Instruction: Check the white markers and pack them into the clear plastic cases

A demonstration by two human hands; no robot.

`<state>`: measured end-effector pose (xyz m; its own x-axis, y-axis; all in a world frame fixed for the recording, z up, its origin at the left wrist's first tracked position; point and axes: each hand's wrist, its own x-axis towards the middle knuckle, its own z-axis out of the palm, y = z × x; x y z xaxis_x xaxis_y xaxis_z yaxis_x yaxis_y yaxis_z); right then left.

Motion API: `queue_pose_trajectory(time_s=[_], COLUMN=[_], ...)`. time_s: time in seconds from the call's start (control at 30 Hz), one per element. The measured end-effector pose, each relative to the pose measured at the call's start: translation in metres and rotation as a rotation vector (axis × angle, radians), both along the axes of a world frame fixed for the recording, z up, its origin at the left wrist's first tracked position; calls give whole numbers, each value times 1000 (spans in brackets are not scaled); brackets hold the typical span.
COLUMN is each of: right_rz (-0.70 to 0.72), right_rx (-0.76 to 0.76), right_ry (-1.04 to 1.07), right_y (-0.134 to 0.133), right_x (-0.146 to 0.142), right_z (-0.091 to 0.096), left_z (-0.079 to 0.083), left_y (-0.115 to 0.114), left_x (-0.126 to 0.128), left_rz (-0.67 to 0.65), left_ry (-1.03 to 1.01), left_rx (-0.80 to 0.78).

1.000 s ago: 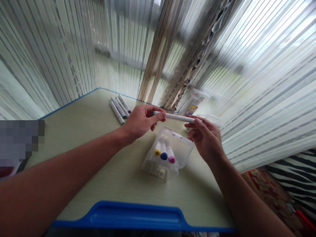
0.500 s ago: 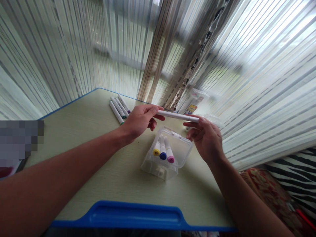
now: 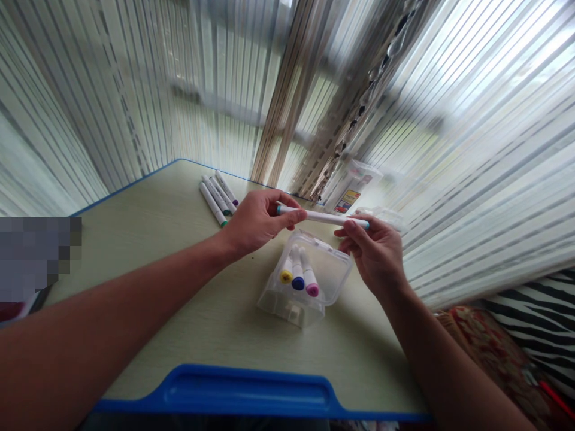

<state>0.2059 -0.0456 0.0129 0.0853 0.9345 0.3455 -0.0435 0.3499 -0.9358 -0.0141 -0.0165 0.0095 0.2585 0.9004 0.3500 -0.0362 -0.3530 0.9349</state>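
A white marker [image 3: 326,218] with light-blue ends is held level between both hands above the table. My left hand [image 3: 260,220] pinches its left end between thumb and fingers. At the other end, my right hand [image 3: 375,248] grips it, thumb on top. Just below stands a clear plastic case [image 3: 294,310] with its lid up; three markers, a yellow-ended one [image 3: 286,275], a dark-blue-ended one [image 3: 297,281] and a pink-ended one [image 3: 311,288], lean in it. Beyond my left wrist lie several white markers [image 3: 215,194] with green and purple ends.
The pale table [image 3: 148,239] has a blue rim and a blue tray [image 3: 247,389] at its front edge. Clear packaging [image 3: 350,188] stands behind my right hand. String curtains [image 3: 215,90] hang at the back. A zebra-striped cloth [image 3: 534,317] is at the right.
The marker has turned or shifted in my fingers, so both light-blue ends now show. My left thumb has come down onto its near side. The case and other markers stay put.
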Motion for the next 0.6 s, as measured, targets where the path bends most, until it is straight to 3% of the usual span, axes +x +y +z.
queue_pose_trajectory(time_s=[0.27, 0.6], right_rz=[18, 54], right_rx=[2, -32], right_ry=[-2, 72], right_y=[1, 1], right_x=[1, 2], right_z=[-1, 5], left_z=[-1, 0], left_y=[2, 3], left_x=[0, 3], left_rz=[-12, -24], left_ry=[-22, -175], left_rx=[19, -106])
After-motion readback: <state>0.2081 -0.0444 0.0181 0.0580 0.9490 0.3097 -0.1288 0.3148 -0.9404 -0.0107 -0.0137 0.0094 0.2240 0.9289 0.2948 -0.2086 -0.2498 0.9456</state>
